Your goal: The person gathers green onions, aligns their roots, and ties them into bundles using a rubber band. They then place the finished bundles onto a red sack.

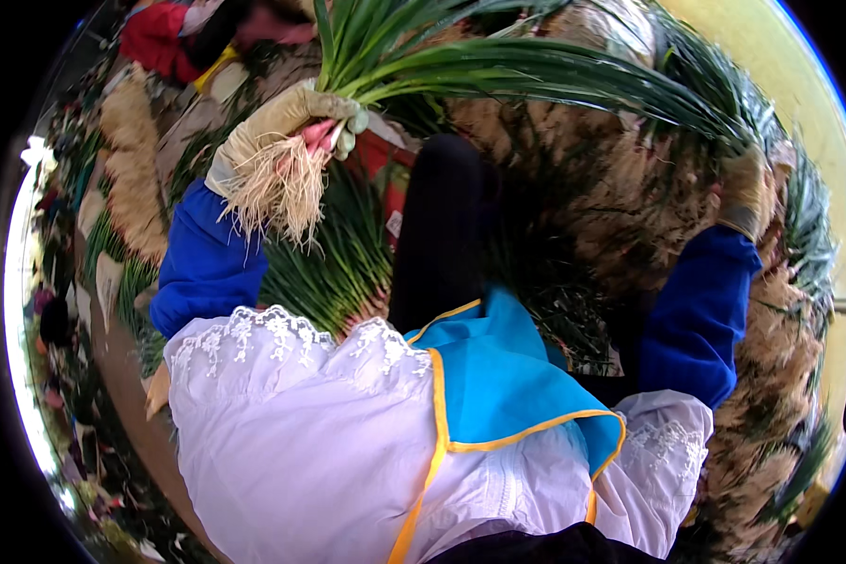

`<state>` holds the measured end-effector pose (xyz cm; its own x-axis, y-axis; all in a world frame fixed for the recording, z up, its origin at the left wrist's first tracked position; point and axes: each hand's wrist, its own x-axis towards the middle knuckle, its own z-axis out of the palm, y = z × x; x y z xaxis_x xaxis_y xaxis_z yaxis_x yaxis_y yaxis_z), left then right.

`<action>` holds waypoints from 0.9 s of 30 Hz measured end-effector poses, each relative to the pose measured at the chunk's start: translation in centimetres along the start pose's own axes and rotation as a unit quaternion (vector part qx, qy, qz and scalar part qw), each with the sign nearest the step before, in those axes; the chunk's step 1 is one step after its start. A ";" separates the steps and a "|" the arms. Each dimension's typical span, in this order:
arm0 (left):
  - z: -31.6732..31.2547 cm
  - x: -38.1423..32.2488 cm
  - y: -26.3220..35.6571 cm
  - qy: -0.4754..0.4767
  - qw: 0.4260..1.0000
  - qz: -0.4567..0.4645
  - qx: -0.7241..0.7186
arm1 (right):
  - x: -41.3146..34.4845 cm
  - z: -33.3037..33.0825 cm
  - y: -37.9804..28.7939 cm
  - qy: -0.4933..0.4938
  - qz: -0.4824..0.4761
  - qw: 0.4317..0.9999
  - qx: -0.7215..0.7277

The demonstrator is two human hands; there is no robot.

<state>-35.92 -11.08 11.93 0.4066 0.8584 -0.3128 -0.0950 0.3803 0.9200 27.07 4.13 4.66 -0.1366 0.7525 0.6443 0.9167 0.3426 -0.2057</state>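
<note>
My left hand (289, 130), in a pale work glove, grips a bunch of green onions (388, 74) just above the reddish bulbs. Long pale roots hang below it, and the green leaves fan out up and to the right. Far to the right, my right hand (744, 183), gloved too, is at the leaf tips beside the big root-covered pile; whether its fingers close on leaves I cannot tell. Below my left hand, more green onions (331, 268) lie in a red container (395, 204) next to my dark-clad leg.
A large pile of rooted onions (592, 176) curves along a yellowish wall (782, 63) on the right. Another row of roots (130, 162) lies on the left. A person in red (158, 42) is at the upper left. A blue apron (515, 381) covers my lap.
</note>
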 end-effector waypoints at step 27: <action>-1.8 -11.8 -12.9 0.078 0.943 0.099 -0.309 | -3.6 13.6 -48.1 -0.585 -0.016 0.468 0.662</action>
<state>-41.11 -25.51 3.34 0.1910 0.9554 -0.2254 -0.6864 0.2941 0.6651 -21.68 -7.37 2.21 -0.9645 0.2632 -0.0221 -0.0242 -0.1711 -0.9850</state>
